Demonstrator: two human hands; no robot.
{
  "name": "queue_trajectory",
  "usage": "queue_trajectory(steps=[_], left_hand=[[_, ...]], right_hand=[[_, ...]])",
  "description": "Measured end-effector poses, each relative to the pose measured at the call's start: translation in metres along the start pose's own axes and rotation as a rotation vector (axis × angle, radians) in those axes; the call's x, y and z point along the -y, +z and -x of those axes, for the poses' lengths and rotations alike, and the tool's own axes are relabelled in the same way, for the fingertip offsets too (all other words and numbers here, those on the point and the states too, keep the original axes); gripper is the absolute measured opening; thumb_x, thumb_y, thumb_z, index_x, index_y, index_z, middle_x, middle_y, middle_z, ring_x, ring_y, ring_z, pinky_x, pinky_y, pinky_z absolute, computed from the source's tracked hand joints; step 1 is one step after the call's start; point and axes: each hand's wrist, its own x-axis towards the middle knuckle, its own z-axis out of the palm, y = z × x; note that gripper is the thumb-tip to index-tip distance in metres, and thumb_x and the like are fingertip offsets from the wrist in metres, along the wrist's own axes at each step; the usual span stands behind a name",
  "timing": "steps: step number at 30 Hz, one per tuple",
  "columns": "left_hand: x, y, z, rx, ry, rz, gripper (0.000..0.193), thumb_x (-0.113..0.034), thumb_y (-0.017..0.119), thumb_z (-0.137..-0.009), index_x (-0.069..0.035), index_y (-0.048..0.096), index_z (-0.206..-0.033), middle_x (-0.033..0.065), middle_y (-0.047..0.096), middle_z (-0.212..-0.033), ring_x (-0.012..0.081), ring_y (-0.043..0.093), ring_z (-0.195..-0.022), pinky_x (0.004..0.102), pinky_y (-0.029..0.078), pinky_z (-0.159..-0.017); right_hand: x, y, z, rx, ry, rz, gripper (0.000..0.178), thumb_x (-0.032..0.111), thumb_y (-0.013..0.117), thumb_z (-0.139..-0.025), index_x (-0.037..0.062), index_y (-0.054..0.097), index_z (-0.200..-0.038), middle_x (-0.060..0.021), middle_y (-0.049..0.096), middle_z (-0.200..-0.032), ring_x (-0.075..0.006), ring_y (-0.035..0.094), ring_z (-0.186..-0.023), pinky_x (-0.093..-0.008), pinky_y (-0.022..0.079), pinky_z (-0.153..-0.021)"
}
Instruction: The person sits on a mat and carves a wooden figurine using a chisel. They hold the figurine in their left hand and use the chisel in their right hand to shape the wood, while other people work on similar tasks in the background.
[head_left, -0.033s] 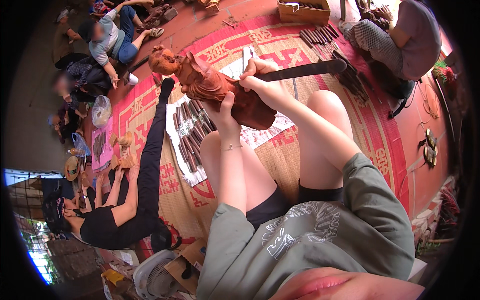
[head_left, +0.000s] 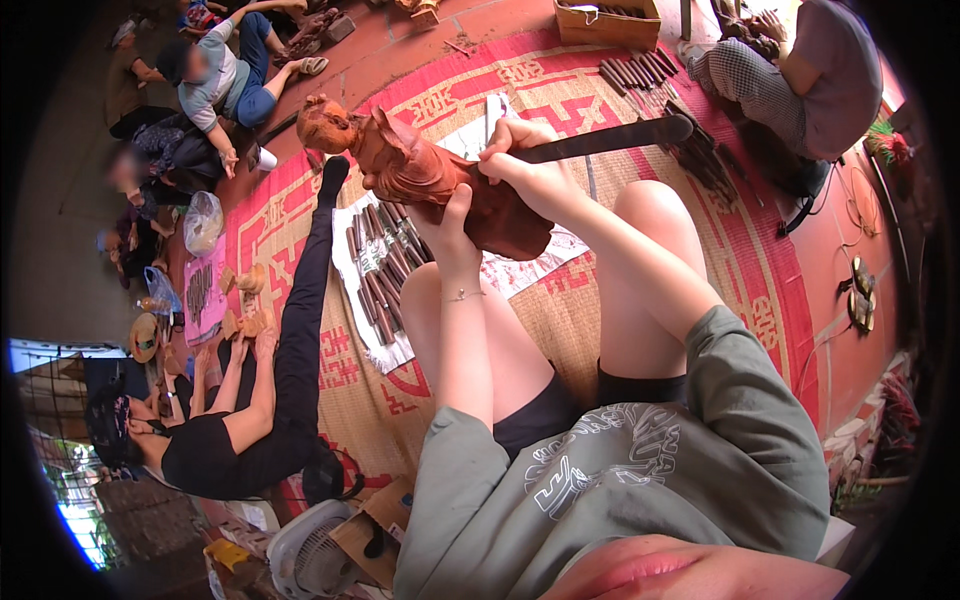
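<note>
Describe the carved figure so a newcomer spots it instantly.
Start from the red patterned mat; over it, find the person's left hand. It grips the carved figure, head toward the picture's left. Its reddish colour sets it apart from the pale carvings further left.

A woven mat [head_left: 552, 322], straw-coloured with red patterning, is covering part of the red tiled floor [head_left: 838, 372]. Left of centre, a white cloth [head_left: 397, 355] is lying on it, bearing dark-brown rod-like tools [head_left: 378, 308]. A white sheet [head_left: 530, 272], red-marked, is lying partly hidden near mid-mat. Upper right: brown rods [head_left: 636, 73] are lying side by side; a heap of darker tools [head_left: 706, 162] is resting just beside them.
</note>
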Motion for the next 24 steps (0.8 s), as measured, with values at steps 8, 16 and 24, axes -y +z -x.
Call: queue_trajectory(steps=[8, 16, 24], left_hand=[[0.002, -0.008, 0.000, 0.002, -0.057, 0.102, 0.060, -0.025, 0.064, -0.078, -0.005, 0.036, -0.128, 0.0107, 0.048, -0.115, 0.0223, 0.052, -0.103, 0.0367, 0.045, -0.088], [0.015, -0.016, -0.002, 0.011, -0.108, 0.154, 0.059, -0.040, 0.058, -0.081, -0.004, 0.040, -0.125, 0.0109, 0.052, -0.112, 0.0229, 0.055, -0.101, 0.0370, 0.047, -0.086], [0.037, -0.031, -0.008, 0.020, -0.151, 0.181, 0.069, -0.050, 0.055, -0.080, -0.004, 0.038, -0.128, 0.0112, 0.053, -0.115, 0.0236, 0.056, -0.102, 0.0369, 0.047, -0.086]], right_hand=[[-0.003, -0.001, 0.000, 0.069, 0.004, 0.087, 0.015, 0.004, 0.061, -0.071, 0.0032, 0.048, -0.065, -0.0031, 0.058, -0.070, -0.0066, 0.054, -0.064, -0.0207, 0.043, -0.059], [0.005, 0.002, -0.003, 0.119, 0.038, 0.055, 0.014, 0.002, 0.063, -0.072, 0.0037, 0.049, -0.068, -0.0031, 0.058, -0.071, -0.0062, 0.054, -0.065, -0.0206, 0.043, -0.060], [0.000, 0.004, -0.005, 0.082, 0.010, 0.091, 0.013, 0.008, 0.062, -0.070, 0.0024, 0.051, -0.067, -0.0010, 0.055, -0.066, -0.0061, 0.050, -0.062, -0.0227, 0.041, -0.056]])
